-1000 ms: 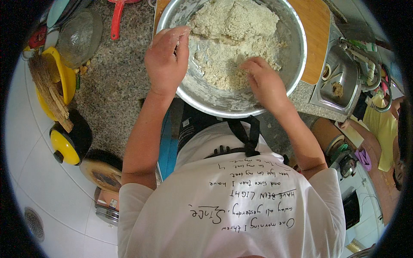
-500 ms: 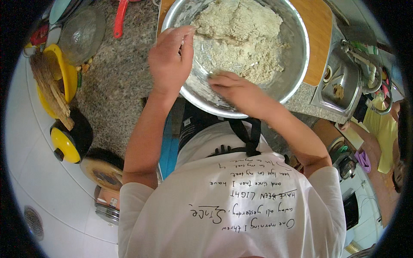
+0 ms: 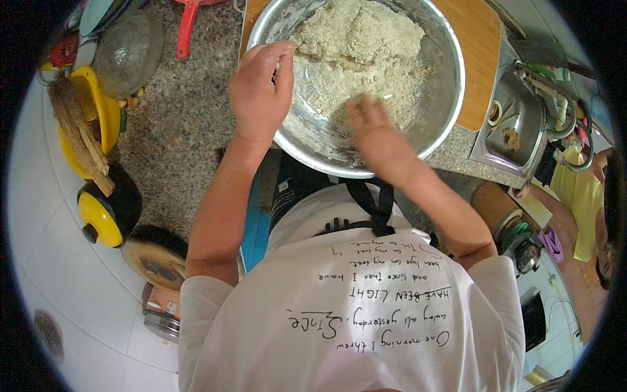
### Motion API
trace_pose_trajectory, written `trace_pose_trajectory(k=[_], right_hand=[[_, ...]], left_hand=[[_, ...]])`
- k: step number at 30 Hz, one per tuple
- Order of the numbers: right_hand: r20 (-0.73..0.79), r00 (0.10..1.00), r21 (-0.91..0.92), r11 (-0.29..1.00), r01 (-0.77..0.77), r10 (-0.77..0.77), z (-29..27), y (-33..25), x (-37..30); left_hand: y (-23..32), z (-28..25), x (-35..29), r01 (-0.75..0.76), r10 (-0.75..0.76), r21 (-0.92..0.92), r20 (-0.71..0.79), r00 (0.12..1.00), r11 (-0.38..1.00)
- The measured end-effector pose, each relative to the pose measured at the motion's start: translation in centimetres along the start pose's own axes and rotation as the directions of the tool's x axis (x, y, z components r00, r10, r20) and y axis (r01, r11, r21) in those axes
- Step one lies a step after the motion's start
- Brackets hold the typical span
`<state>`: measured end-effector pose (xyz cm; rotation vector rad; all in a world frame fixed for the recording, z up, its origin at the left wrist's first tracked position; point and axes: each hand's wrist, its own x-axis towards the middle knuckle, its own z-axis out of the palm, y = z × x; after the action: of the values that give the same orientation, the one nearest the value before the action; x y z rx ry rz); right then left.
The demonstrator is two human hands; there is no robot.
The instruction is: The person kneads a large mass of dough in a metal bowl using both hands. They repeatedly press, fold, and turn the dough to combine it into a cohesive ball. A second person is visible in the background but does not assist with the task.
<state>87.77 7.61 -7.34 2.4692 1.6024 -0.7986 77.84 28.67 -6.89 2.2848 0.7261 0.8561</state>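
A wide metal bowl [image 3: 450,108] sits before me with a rough, pale lump of dough [image 3: 362,32] at its far side. Loose floury crumbs [image 3: 408,95] are spread over the bottom on the near side of the lump. My left hand [image 3: 261,91] is closed on the bowl's left rim, with flour on its fingers. Inside the bowl, my right hand [image 3: 385,140] reaches over the crumbs with its fingers stretched out and slightly blurred; nothing shows in its grasp. Smears of flour coat the bowl's inner wall.
Under the bowl lies a wooden board [image 3: 480,72] on a speckled stone counter [image 3: 189,117]. A metal sink [image 3: 516,117] is at right. Along the left stand a yellow basin [image 3: 112,121], a glass lid [image 3: 134,55] and a black pot [image 3: 127,196]. Another person in yellow [image 3: 575,196] is far right.
My right hand has moved right and a little farther into the bowl, from the near-left wall to above the crumbs. The left hand stays on the rim; the bowl has shifted slightly.
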Motion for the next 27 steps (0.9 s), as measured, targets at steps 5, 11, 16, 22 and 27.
trace_pose_trajectory(k=[5, 11, 16, 22, 27], right_hand=[[-0.114, 0.971, 0.193, 0.953, 0.231, -0.212, -3.3, 1.4, 1.0], [-0.605, 0.761, -0.054, 0.966, 0.254, -0.233, -9.3, 7.1, 5.7], [-0.461, 0.842, -0.023, 0.952, 0.304, -0.280, -10.1, 7.1, 9.7], [-0.513, 0.763, -0.143, 0.916, 0.374, -0.392, -8.5, 6.3, 5.1], [-0.520, 0.762, 0.032, 0.882, 0.470, -0.387, -9.2, 6.2, -0.3]], left_hand=[[-0.4, 0.0, -0.7, 0.041, -0.043, 0.049, 0.030, 0.999, 0.998], [-0.3, 0.4, -0.8, 0.037, -0.039, 0.043, 0.036, 0.999, 0.998], [0.6, 0.3, -0.4, 0.073, -0.079, 0.086, 0.071, 0.994, 0.994], [0.2, -0.2, -0.5, 0.062, -0.066, 0.077, 0.057, 0.996, 0.995], [0.8, -0.9, 0.2, 0.108, -0.111, 0.042, 0.069, 0.991, 0.993]])
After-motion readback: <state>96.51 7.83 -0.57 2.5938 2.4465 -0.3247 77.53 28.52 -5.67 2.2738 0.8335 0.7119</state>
